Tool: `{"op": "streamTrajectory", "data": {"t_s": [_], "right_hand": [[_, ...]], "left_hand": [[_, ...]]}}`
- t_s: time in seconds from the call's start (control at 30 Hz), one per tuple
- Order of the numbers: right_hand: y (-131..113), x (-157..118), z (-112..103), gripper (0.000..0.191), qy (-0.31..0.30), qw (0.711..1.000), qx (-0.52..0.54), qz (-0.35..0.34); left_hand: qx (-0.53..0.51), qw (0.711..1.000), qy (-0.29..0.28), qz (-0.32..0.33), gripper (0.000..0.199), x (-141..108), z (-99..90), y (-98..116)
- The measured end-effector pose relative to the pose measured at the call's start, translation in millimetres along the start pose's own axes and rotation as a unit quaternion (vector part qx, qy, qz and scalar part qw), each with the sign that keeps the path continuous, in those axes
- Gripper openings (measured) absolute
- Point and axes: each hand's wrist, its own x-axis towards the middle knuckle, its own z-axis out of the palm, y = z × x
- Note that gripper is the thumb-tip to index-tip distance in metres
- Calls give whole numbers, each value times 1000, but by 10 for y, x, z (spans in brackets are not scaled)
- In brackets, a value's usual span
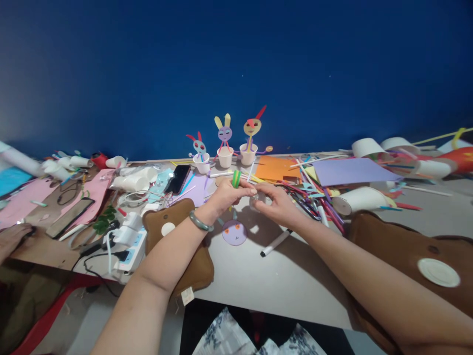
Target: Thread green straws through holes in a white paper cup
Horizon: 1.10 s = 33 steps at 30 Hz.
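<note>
My left hand (224, 195) and my right hand (278, 204) meet over the table, fingertips pinched together. Between the right fingers is a small, clear, round thing (255, 198), perhaps a roll of tape; fingers cover much of it. A green and yellow band (236, 178) shows at my left fingers. What the left fingertips pinch is too small to make out. Below the hands lies a purple paper rabbit face (234, 233) with orange eyes. To its right is a white marker (276, 242) with a black cap.
Three paper-cup figures (225, 157) stand along the blue wall. Orange paper (277, 168), purple paper (354, 171) and several pens lie to the right. Brown cushions (399, 251) flank my arms. A phone (178, 179) and a power strip (133, 251) are left, near another person's hand (16, 239).
</note>
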Motion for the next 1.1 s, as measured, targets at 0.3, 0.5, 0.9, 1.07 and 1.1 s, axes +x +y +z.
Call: {"op": "streamTrajectory", "data": {"t_s": [0.3, 0.5, 0.9, 1.07, 1.1], "right_hand": [[-13, 24, -54, 15, -115, 973, 186, 67], [-61, -33, 30, 4, -22, 995, 96, 9], [-13, -96, 152, 16, 72, 990, 119, 26], [-65, -47, 103, 20, 77, 981, 163, 70], [-66, -29, 81, 22, 82, 977, 177, 84]], "left_hand": [[12, 998, -55, 15, 38, 25, -24, -94], [-80, 996, -41, -5, 41, 0, 52, -35], [-173, 974, -108, -97, 39, 65, -43, -53], [-182, 970, -121, -104, 35, 54, -48, -47], [-185, 969, -126, -105, 33, 55, -44, -41]]}}
